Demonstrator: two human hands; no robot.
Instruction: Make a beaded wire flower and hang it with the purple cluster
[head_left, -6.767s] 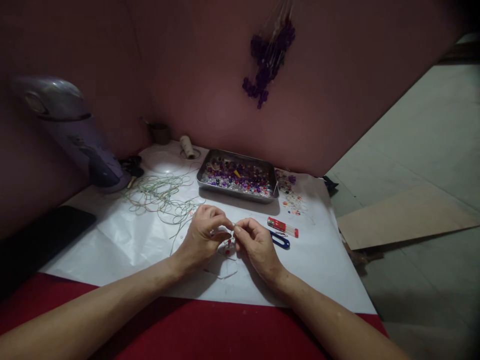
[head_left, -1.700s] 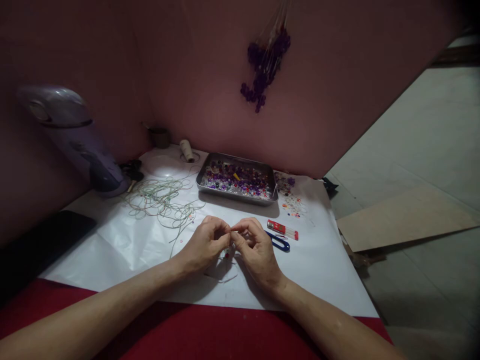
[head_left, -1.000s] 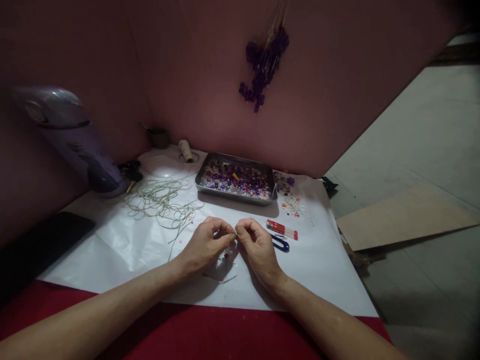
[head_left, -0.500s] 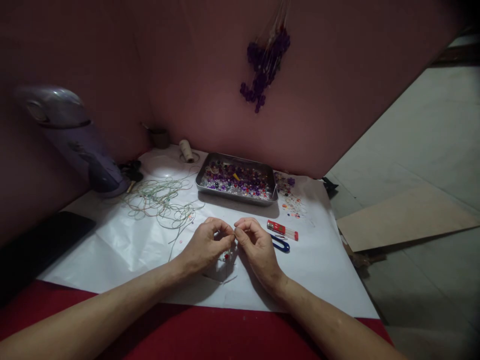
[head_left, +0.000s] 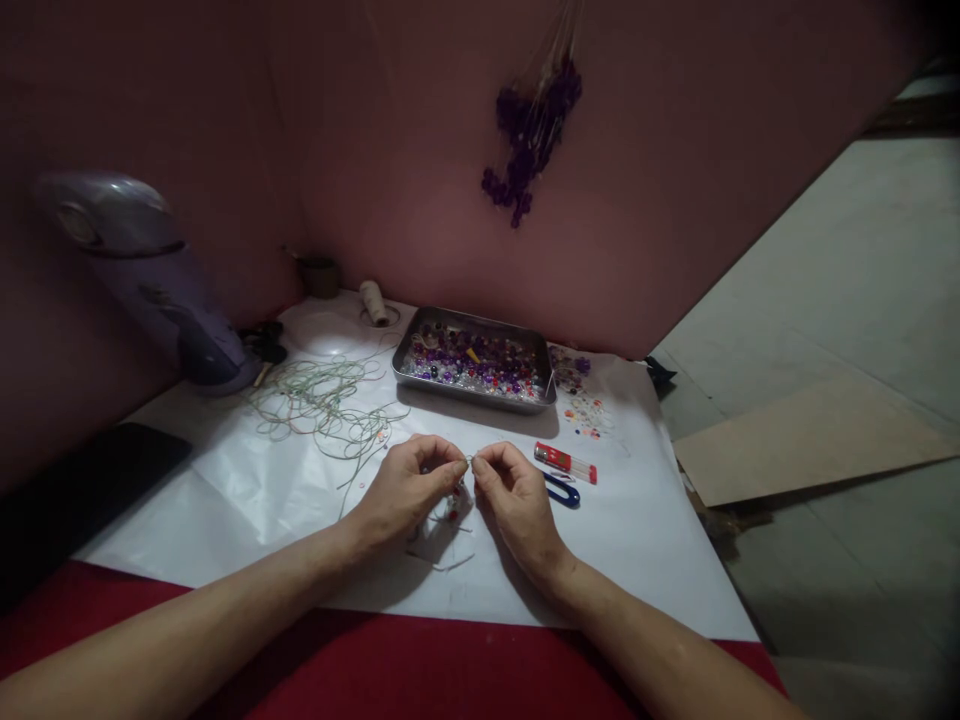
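Note:
My left hand (head_left: pixel 411 484) and my right hand (head_left: pixel 512 496) meet over the white sheet (head_left: pixel 262 490), fingertips pinched together on a thin thread (head_left: pixel 468 461) between them. A small beaded piece (head_left: pixel 452 500) with red and clear beads hangs just below the fingers. Short thread ends (head_left: pixel 444 562) lie on the sheet under my hands. Behind them stands a metal tray of beads (head_left: pixel 474 366), purple, red and clear.
A red lighter (head_left: pixel 564 460) and blue snips (head_left: pixel 560 489) lie right of my right hand. Tangled cord (head_left: pixel 322 400) spreads at the left, with a thread spool (head_left: pixel 372 301), a purple lamp (head_left: pixel 150 275) and a dark phone (head_left: pixel 82 490). Purple beaded strands (head_left: pixel 529 140) hang on the wall.
My hands have stayed in place, fingers shifting slightly; the fingertips have drawn a little apart, showing the thread between them.

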